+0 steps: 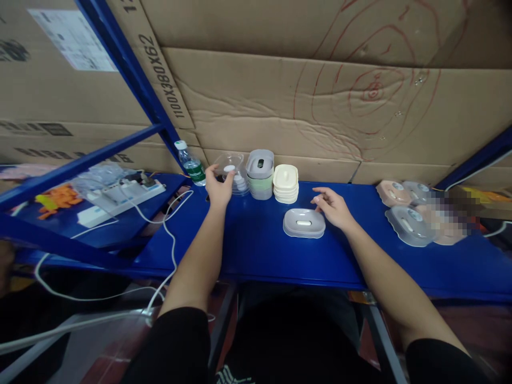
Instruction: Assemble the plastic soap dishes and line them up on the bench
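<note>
My left hand is at the front of a clear plastic container, thumb and forefinger apart. White round pieces show in and below that container; whether the fingertips touch one I cannot tell. My right hand hovers by the right end of a pale grey oval tray with a white strip in its middle slot. Its fingers are loosely bent and apart, with nothing visible in them. Behind the tray stand a stack of grey and green boxes and a stack of cream lids.
A water bottle stands at the back left, near the blue post. White cables and a power strip lie on the left. Several pink and grey covered boxes sit at the right of the blue table. Cardboard walls the back.
</note>
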`<move>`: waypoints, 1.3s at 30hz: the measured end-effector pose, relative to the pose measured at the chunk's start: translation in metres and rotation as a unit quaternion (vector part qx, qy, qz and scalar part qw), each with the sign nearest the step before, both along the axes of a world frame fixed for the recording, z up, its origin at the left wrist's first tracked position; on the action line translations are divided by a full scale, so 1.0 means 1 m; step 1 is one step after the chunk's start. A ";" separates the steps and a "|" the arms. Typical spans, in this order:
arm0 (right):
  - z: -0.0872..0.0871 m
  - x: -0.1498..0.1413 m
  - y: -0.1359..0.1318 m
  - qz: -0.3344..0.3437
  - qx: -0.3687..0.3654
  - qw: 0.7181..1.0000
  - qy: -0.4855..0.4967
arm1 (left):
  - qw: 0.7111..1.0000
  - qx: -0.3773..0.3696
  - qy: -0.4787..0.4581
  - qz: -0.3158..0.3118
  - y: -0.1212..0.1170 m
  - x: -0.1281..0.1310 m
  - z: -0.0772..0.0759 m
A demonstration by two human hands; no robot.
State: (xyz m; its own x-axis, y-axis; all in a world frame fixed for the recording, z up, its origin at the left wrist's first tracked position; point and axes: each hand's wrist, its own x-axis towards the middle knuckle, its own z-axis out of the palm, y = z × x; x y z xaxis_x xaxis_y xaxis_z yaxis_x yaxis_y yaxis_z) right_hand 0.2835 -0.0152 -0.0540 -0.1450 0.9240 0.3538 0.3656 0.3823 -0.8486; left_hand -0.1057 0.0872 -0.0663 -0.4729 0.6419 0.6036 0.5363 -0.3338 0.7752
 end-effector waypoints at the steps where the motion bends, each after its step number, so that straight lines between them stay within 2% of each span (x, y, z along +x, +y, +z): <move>1: 0.000 0.000 0.000 0.002 0.003 1.000 -0.006 | 1.000 -0.014 0.005 -0.006 0.001 0.000 -0.002; 6: 0.000 0.001 0.000 -0.002 0.024 0.999 -0.047 | 0.997 -0.069 0.029 -0.013 0.005 0.000 -0.008; 12: 0.007 0.000 -0.005 0.020 0.057 0.984 -0.165 | 0.996 -0.089 0.025 0.005 0.003 0.001 -0.006; 15: 0.011 0.001 -0.009 0.047 0.082 0.967 -0.238 | 0.998 -0.041 0.033 0.041 -0.004 0.005 0.001; 18: 0.010 0.003 -0.010 0.105 0.073 0.943 -0.306 | 0.992 0.063 0.077 0.083 -0.020 0.015 0.013; 20: 0.007 0.003 -0.010 0.145 0.048 0.931 -0.331 | 0.984 0.115 0.117 0.070 -0.034 0.027 0.020; 22: 0.004 0.002 -0.010 0.174 0.030 0.924 -0.338 | 0.975 0.142 0.170 -0.005 -0.051 0.045 0.026; 24: 0.003 0.001 -0.011 0.190 0.027 0.923 -0.334 | 0.947 0.121 0.259 -0.149 -0.068 0.067 0.029; 26: 0.004 0.000 -0.011 0.198 0.036 0.926 -0.320 | 0.878 0.066 0.358 -0.312 -0.085 0.089 0.030; 28: 0.006 -0.001 -0.011 0.202 0.047 0.931 -0.299 | 0.808 0.025 0.422 -0.411 -0.097 0.107 0.029; 29: 0.007 -0.001 -0.011 0.202 0.050 0.934 -0.289 | 0.784 0.008 0.440 -0.438 -0.101 0.114 0.028; 31: 0.007 -0.001 -0.011 0.202 0.055 0.940 -0.270 | 0.760 -0.020 0.453 -0.465 -0.105 0.122 0.024; 34: 0.006 -0.001 -0.010 0.204 0.059 0.946 -0.246 | 0.761 -0.045 0.443 -0.472 -0.105 0.125 0.020; 39: 0.005 -0.004 -0.010 0.191 0.064 0.955 -0.220 | 0.757 -0.022 0.444 -0.479 -0.101 0.121 0.018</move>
